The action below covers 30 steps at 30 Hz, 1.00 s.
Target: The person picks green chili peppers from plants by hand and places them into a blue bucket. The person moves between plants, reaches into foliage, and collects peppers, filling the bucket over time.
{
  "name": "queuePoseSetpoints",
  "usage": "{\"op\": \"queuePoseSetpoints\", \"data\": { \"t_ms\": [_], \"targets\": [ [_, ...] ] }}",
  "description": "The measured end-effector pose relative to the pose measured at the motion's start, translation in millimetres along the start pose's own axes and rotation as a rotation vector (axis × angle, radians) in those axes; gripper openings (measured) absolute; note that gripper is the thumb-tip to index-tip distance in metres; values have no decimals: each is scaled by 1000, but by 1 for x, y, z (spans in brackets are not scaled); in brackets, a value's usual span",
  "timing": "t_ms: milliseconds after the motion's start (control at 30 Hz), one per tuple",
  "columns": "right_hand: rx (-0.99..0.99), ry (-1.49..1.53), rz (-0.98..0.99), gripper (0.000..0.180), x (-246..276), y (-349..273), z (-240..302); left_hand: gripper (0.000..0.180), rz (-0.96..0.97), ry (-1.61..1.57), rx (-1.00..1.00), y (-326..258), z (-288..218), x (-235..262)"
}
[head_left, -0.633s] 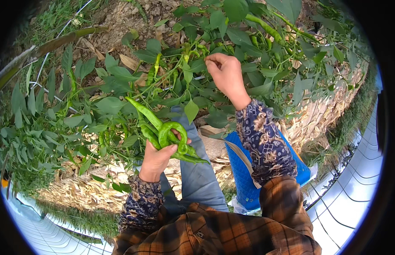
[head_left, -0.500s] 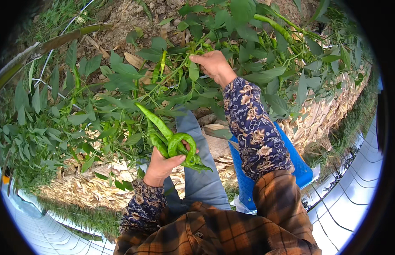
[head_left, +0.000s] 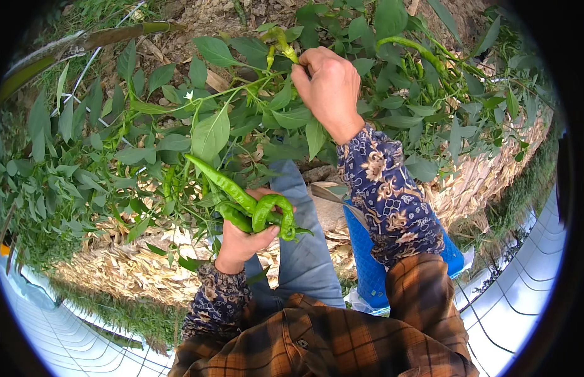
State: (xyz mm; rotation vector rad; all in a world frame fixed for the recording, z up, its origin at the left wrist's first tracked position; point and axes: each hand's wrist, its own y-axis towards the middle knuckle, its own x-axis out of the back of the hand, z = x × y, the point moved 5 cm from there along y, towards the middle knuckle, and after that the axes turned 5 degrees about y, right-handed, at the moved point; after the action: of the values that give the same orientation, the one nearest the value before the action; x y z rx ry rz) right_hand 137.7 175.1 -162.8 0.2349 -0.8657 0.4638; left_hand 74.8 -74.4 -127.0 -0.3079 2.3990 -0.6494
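Observation:
Several long green chili peppers [head_left: 226,183] are bunched in my left hand [head_left: 237,246], one of them curled round into a hook. My fingers are wrapped around them below the leafy pepper plants [head_left: 210,135]. Farther up, my right hand [head_left: 331,88] pinches a twisted, yellowish-green pepper [head_left: 280,44] at its lower end. Its upper part sticks out past my fingertips, among leaves. Whether it is still attached to the branch I cannot tell. A small white flower [head_left: 189,96] shows on a branch to the left.
A blue crate [head_left: 365,264] stands beside my right leg, partly hidden by my right sleeve. More green peppers [head_left: 424,53] hang on the plants at upper right. Dry husks [head_left: 147,267] cover the ground. A bent pole [head_left: 72,47] and white string cross the upper left.
My right hand has turned and now pinches a yellowish-green pepper raised above the leaves. The nearby branch has shifted upward. My left hand keeps its bunch in almost the same place.

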Motion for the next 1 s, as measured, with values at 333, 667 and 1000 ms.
{"op": "queuePoseSetpoints", "data": {
  "t_ms": [333, 667, 1000],
  "targets": [
    [200, 8, -35, 12, -10, 5, 27, 35, -81, -21, 120, -35, 14, 27],
    [-277, -212, 433, 36, -57, 20, -25, 38, -170, -74, 187, -60, 21, 43],
    [16, -486, 527, 22, -57, -7, 21, 43, -90, -116, 184, -81, 25, 43]
  ]
}}
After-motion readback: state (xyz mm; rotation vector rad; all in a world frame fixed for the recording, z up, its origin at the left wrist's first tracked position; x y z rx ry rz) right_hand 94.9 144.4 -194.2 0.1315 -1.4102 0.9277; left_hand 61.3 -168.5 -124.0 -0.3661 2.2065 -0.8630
